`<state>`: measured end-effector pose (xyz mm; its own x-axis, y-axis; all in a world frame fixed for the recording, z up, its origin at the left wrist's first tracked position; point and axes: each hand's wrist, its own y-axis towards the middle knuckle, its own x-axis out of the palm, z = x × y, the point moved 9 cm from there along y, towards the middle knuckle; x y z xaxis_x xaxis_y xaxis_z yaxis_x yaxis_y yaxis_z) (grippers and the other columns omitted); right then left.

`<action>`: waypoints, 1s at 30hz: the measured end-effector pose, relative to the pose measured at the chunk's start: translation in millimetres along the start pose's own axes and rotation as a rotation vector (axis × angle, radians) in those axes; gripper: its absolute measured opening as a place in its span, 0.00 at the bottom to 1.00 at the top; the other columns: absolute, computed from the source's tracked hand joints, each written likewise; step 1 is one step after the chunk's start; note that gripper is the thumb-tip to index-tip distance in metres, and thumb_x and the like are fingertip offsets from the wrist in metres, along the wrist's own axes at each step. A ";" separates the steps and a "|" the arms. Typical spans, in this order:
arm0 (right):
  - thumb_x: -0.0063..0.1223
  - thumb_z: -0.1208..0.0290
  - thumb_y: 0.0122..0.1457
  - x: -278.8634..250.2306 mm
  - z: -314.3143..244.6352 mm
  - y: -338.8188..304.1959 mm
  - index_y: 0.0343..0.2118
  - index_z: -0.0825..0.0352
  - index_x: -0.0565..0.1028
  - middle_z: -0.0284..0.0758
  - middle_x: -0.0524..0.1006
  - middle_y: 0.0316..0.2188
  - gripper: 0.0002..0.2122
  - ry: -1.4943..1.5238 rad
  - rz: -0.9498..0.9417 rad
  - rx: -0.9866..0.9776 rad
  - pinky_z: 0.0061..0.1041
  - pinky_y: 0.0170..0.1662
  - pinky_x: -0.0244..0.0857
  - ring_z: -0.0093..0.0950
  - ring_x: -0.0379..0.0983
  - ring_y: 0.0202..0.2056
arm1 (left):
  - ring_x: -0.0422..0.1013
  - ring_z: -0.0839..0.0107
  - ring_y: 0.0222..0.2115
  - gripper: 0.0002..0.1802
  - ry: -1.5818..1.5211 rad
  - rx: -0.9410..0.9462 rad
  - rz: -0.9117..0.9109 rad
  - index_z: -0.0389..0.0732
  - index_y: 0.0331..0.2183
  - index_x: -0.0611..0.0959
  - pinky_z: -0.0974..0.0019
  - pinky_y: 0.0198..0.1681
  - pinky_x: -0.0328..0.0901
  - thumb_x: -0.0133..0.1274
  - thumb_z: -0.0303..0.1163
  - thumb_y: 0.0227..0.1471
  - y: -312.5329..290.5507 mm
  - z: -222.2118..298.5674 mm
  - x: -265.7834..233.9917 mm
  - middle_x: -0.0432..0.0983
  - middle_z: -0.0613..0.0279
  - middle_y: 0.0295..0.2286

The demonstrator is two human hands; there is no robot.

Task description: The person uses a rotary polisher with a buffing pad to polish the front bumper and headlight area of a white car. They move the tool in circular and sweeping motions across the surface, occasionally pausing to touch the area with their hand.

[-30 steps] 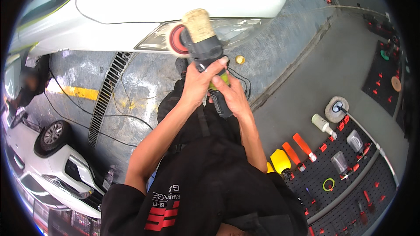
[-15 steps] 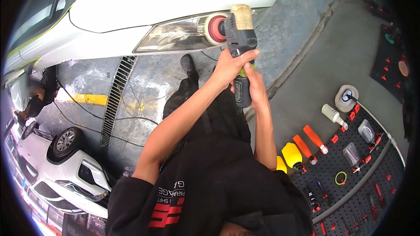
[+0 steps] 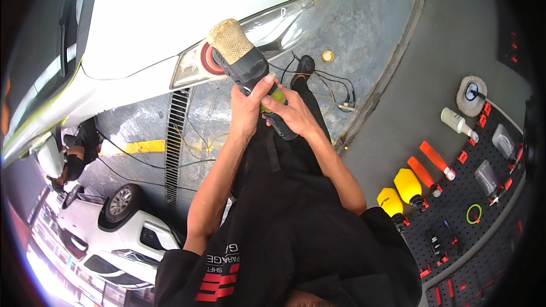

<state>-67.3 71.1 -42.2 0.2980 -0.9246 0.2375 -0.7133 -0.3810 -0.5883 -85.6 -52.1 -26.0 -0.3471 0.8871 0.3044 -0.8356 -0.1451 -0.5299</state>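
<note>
Both of my hands grip a black and lime-green polisher (image 3: 249,69) with a tan mesh cover over its head. My left hand (image 3: 245,111) wraps around the body just behind the head. Farther down the handle, my right hand (image 3: 294,112) closes on it from the other side. The round red backing pad (image 3: 211,59) is against the left end of a headlight (image 3: 278,27) on a white car (image 3: 165,11); the polisher head partly hides the pad. The headlight's right part shows a glossy surface.
Black cables and a small round yellow tin (image 3: 327,55) lie on the floor beside my shoe (image 3: 305,65). At right, a black pegboard (image 3: 449,222) holds yellow and orange bottles. A floor drain (image 3: 176,148) runs at left, near another white car (image 3: 114,233) and a crouching person (image 3: 79,150).
My hands have carried the polisher from the headlight's right part to its left end, and the tool is now tilted. The view has shifted too, showing the yellow tin.
</note>
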 end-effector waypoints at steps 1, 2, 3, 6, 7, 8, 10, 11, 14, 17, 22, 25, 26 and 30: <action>0.67 0.42 0.63 -6.7 -1.1 -0.2 0.42 0.73 0.81 0.34 0.82 0.29 0.29 0.024 0.008 -0.005 0.25 0.29 0.74 0.23 0.80 0.26 | 0.81 0.70 0.34 0.20 0.062 -0.115 -0.051 0.34 0.43 0.84 0.65 0.37 0.76 0.66 0.43 0.61 1.0 -6.1 4.4 0.85 0.57 0.36; 0.66 0.42 0.64 -14.1 -0.3 0.1 0.42 0.73 0.81 0.34 0.82 0.29 0.29 0.084 0.008 -0.007 0.24 0.29 0.74 0.24 0.80 0.26 | 0.80 0.71 0.32 0.21 0.073 -0.139 -0.069 0.35 0.42 0.84 0.67 0.32 0.74 0.67 0.44 0.60 4.5 -7.3 12.5 0.85 0.58 0.35; 0.65 0.43 0.65 -24.8 -1.1 -1.1 0.42 0.73 0.81 0.35 0.82 0.29 0.28 0.110 0.029 0.000 0.24 0.29 0.74 0.23 0.80 0.26 | 0.80 0.72 0.29 0.21 0.075 -0.162 -0.079 0.35 0.41 0.85 0.69 0.27 0.72 0.68 0.45 0.60 7.2 -5.7 28.1 0.84 0.59 0.33; 0.63 0.44 0.67 -58.6 -15.7 -7.3 0.45 0.73 0.80 0.35 0.80 0.27 0.28 0.128 0.109 0.054 0.24 0.28 0.74 0.23 0.80 0.25 | 0.77 0.74 0.25 0.23 0.076 -0.135 -0.098 0.36 0.39 0.85 0.68 0.19 0.68 0.70 0.48 0.58 22.7 -5.8 68.1 0.83 0.60 0.31; 0.58 0.41 0.69 -66.5 -24.6 -9.4 0.43 0.71 0.79 0.36 0.81 0.26 0.29 0.132 0.125 0.068 0.25 0.28 0.75 0.25 0.80 0.24 | 0.77 0.73 0.26 0.25 0.073 -0.160 -0.131 0.36 0.41 0.83 0.67 0.23 0.70 0.69 0.49 0.58 30.7 -13.6 81.3 0.82 0.60 0.31; 0.54 0.38 0.70 -74.5 -29.9 -10.5 0.41 0.69 0.79 0.37 0.81 0.26 0.29 0.135 0.139 0.083 0.25 0.28 0.75 0.26 0.80 0.23 | 0.78 0.73 0.28 0.26 0.068 -0.184 -0.163 0.35 0.43 0.82 0.65 0.28 0.72 0.68 0.49 0.58 36.5 -20.6 92.4 0.81 0.60 0.32; 0.53 0.37 0.70 -90.7 -26.5 -12.9 0.43 0.70 0.78 0.37 0.80 0.25 0.31 0.232 0.143 0.156 0.25 0.27 0.76 0.26 0.80 0.22 | 0.77 0.73 0.30 0.26 0.157 -0.223 -0.150 0.36 0.42 0.83 0.64 0.31 0.72 0.69 0.49 0.57 41.0 -20.2 110.7 0.81 0.61 0.32; 0.53 0.36 0.70 -95.2 -24.5 -15.3 0.44 0.70 0.78 0.36 0.80 0.24 0.31 0.279 0.143 0.195 0.25 0.26 0.76 0.26 0.80 0.22 | 0.76 0.74 0.29 0.25 0.193 -0.245 -0.137 0.37 0.41 0.83 0.65 0.28 0.70 0.69 0.50 0.57 39.9 -17.8 117.9 0.81 0.61 0.31; 0.49 0.34 0.70 -102.6 -25.4 -17.3 0.42 0.70 0.78 0.38 0.81 0.25 0.33 0.291 0.165 0.173 0.25 0.25 0.77 0.26 0.81 0.21 | 0.76 0.74 0.27 0.26 0.222 -0.237 -0.135 0.38 0.41 0.84 0.65 0.25 0.69 0.68 0.52 0.56 39.6 -17.3 128.1 0.81 0.61 0.31; 0.48 0.33 0.70 -99.8 -24.4 -20.2 0.44 0.71 0.78 0.38 0.81 0.24 0.34 0.287 0.163 0.208 0.25 0.25 0.78 0.26 0.81 0.21 | 0.76 0.74 0.25 0.26 0.242 -0.236 -0.126 0.37 0.40 0.85 0.65 0.23 0.69 0.68 0.52 0.55 39.0 -19.3 123.9 0.81 0.61 0.31; 0.47 0.32 0.70 -99.5 -28.6 -20.3 0.41 0.71 0.79 0.38 0.81 0.23 0.35 0.244 0.187 0.202 0.26 0.26 0.78 0.27 0.81 0.21 | 0.77 0.74 0.26 0.26 0.225 -0.207 -0.121 0.37 0.40 0.85 0.65 0.26 0.70 0.68 0.52 0.55 40.6 -20.9 121.3 0.82 0.60 0.31; 0.47 0.31 0.69 -101.5 -23.0 -16.4 0.40 0.71 0.80 0.38 0.81 0.23 0.36 0.261 0.171 0.194 0.26 0.26 0.79 0.27 0.81 0.21 | 0.78 0.72 0.27 0.27 0.253 -0.205 -0.117 0.36 0.41 0.85 0.65 0.28 0.71 0.68 0.53 0.55 42.8 -19.1 120.8 0.83 0.58 0.32; 0.47 0.31 0.69 -101.4 -21.2 -15.7 0.40 0.71 0.80 0.38 0.81 0.23 0.37 0.271 0.172 0.200 0.27 0.26 0.79 0.27 0.81 0.21 | 0.78 0.71 0.28 0.28 0.277 -0.195 -0.114 0.36 0.41 0.85 0.65 0.28 0.71 0.68 0.53 0.55 43.3 -17.1 120.4 0.83 0.58 0.32; 0.45 0.29 0.69 -93.3 -17.0 -12.2 0.41 0.71 0.80 0.39 0.81 0.23 0.38 0.356 0.139 0.190 0.29 0.26 0.80 0.29 0.81 0.20 | 0.79 0.67 0.27 0.30 0.367 -0.142 -0.104 0.34 0.41 0.86 0.63 0.27 0.72 0.67 0.54 0.56 46.7 -9.2 118.1 0.84 0.55 0.32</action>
<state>-97.2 161.9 -44.0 -0.0541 -0.9243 0.3778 -0.5917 -0.2751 -0.7578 -161.7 49.9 -22.2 -0.0672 0.9951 0.0730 -0.7820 -0.0071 -0.6232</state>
